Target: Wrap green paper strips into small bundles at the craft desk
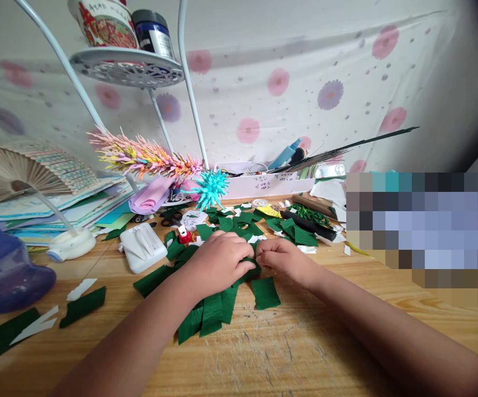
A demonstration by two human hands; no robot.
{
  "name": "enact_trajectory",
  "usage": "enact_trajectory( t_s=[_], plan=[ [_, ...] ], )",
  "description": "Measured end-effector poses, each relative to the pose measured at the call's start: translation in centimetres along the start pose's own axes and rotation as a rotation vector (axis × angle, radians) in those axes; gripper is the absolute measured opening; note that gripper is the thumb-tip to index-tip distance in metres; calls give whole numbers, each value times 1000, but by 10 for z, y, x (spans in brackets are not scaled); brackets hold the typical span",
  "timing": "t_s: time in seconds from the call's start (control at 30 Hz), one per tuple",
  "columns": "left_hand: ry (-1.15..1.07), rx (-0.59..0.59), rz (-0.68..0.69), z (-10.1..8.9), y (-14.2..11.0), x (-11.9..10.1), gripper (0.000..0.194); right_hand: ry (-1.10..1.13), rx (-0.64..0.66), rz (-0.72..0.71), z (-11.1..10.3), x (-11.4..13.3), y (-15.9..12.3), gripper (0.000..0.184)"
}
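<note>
My left hand (219, 263) is closed, its thumb and fingers pinching a piece of dark green crepe paper (252, 272) in front of me. From the other side my right hand (286, 260), fingers curled in, grips the same paper at its right edge. Most of that piece is hidden by the fingers. Overlapping green strips (211, 315) lie under my left wrist. A loose green square (266, 293) rests just below my right hand. Beyond both hands spreads a heap of cut green pieces (232, 223) mixed with white scraps.
On the left are a white box-shaped device (143, 248), a purple container (11, 270) and a folding fan (19, 173). Behind stand fuzzy pink-orange stems (148, 157), a turquoise spiky ball (211, 189), a white box (255, 186) and a metal rack (127, 66). A blurred patch covers the right.
</note>
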State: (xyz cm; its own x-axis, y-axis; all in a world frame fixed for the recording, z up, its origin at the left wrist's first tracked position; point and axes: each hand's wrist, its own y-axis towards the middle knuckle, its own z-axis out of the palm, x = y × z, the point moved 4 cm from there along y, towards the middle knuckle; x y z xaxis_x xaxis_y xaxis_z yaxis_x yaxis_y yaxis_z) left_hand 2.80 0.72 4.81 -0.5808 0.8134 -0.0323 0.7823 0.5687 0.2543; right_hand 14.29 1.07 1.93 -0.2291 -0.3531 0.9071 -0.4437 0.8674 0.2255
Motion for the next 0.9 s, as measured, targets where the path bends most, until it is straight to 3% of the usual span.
enact_trajectory(
  t_s=[0.13, 0.2, 0.27, 0.33, 0.43, 0.57, 0.73, 0.9],
  plan=[
    [171, -42, 12, -4, 0, -5, 13, 180, -3, 203, 9, -14, 2, 17],
    [188, -72, -6, -4, -1, -4, 13, 167, 25, 218, 10, -15, 1, 16],
    [116, -69, -30, -1, -1, 0, 14, 1, 47, 134, 5, -12, -1, 13],
    [-28, -34, -45, 4, -1, 5, 18, -321, 17, -45, -4, -3, -3, 8],
    [-267, 39, -92, 9, 0, 11, 22, -712, -86, -283, -14, 9, -8, 23],
    [-456, 112, -215, 11, -1, 16, 28, -872, -65, -481, -11, 15, -11, 10],
    [-555, 176, -272, 11, -2, 16, 29, -889, -33, -545, -6, 18, -12, 13],
    [-539, 200, -251, 14, -1, 16, 19, -879, -12, -451, -7, 18, -11, 12]
  ],
)
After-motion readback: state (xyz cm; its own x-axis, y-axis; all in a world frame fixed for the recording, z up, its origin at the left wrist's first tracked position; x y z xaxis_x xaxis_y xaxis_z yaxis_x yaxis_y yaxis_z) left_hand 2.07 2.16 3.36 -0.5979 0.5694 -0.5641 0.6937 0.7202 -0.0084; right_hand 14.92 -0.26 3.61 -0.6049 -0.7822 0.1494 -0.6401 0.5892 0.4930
